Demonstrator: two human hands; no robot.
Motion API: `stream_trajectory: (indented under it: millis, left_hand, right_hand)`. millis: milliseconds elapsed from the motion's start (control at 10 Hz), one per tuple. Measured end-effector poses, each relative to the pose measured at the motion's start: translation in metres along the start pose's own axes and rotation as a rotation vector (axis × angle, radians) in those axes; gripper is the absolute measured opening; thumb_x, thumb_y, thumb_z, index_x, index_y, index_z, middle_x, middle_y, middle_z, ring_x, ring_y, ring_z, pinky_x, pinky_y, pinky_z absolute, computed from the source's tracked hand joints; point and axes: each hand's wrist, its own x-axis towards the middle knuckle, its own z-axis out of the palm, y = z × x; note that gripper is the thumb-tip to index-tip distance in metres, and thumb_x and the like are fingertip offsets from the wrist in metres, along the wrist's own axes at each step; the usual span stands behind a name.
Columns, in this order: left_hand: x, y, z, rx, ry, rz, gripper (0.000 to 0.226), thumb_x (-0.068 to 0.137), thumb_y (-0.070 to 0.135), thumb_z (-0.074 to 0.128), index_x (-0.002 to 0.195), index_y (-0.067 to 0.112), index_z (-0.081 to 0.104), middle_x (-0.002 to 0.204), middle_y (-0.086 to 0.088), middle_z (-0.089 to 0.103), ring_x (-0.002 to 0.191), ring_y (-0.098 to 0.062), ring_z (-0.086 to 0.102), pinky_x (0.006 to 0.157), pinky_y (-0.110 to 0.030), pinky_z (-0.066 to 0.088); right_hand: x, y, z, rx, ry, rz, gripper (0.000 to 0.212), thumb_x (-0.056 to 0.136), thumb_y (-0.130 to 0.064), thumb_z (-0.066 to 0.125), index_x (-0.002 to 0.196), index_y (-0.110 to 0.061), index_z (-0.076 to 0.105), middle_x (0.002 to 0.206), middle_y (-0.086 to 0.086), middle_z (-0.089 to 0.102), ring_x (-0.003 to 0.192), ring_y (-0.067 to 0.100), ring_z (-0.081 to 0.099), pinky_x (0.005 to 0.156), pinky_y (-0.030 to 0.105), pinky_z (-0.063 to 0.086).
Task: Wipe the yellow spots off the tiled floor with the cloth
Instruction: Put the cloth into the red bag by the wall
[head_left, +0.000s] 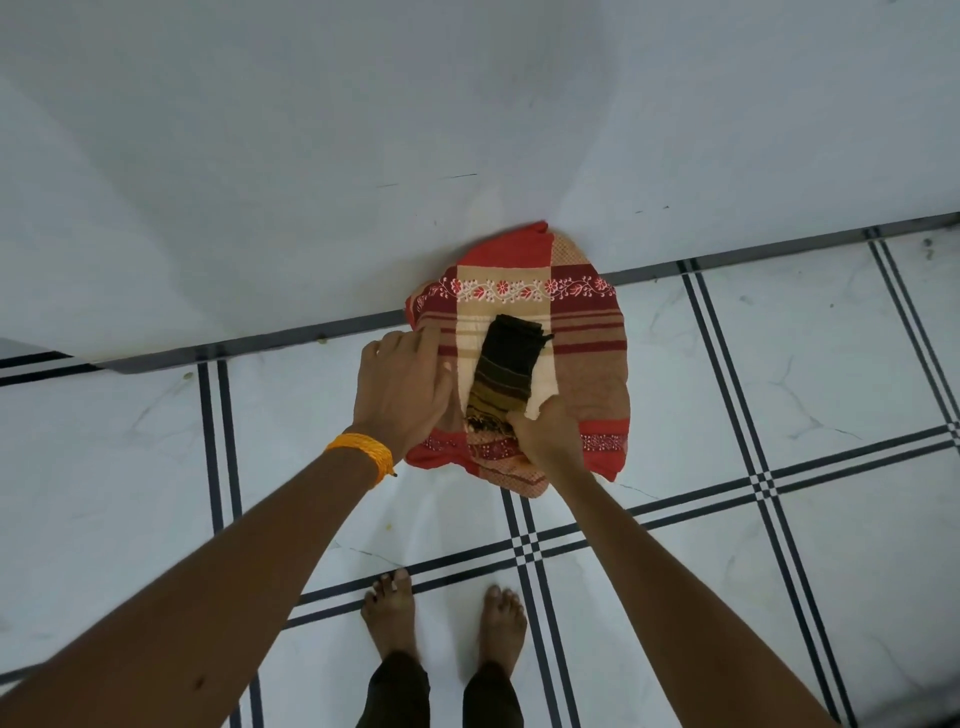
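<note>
A red, beige and maroon patterned cloth (582, 364) lies bunched on the white tiled floor (779, 374), its far edge pushed against the base of the wall. My left hand (400, 389) presses flat on the cloth's left edge; an orange thread band circles that wrist. My right hand (545, 434) is closed on the cloth's near part, beside a dark brown striped fold (506, 366). Small yellowish spots show on the floor by the skirting, one (322, 340) left of the cloth and a fainter one (184, 376) further left.
A white wall (467, 130) with a dark grey skirting strip (753, 260) runs across the far side. Black double lines divide the floor tiles. My bare feet (441, 618) stand just behind the cloth.
</note>
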Motion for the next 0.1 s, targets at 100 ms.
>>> stream_trajectory:
  millis: [100]
  left_hand:
    - [-0.0063,0.0071,-0.0244,0.037,0.031,-0.024,0.044,0.096,0.036,0.041,0.132,0.012,0.051,0.116,-0.012,0.068,0.104,-0.033,0.062,0.094,-0.049,0.049]
  right_hand:
    - [-0.0282,-0.0288,-0.0246,-0.173,0.063,-0.201,0.035,0.100,-0.045,0.052,0.121,-0.017,0.048,0.097,-0.004,0.058,0.087,0.015,0.060,0.068,0.025,0.051]
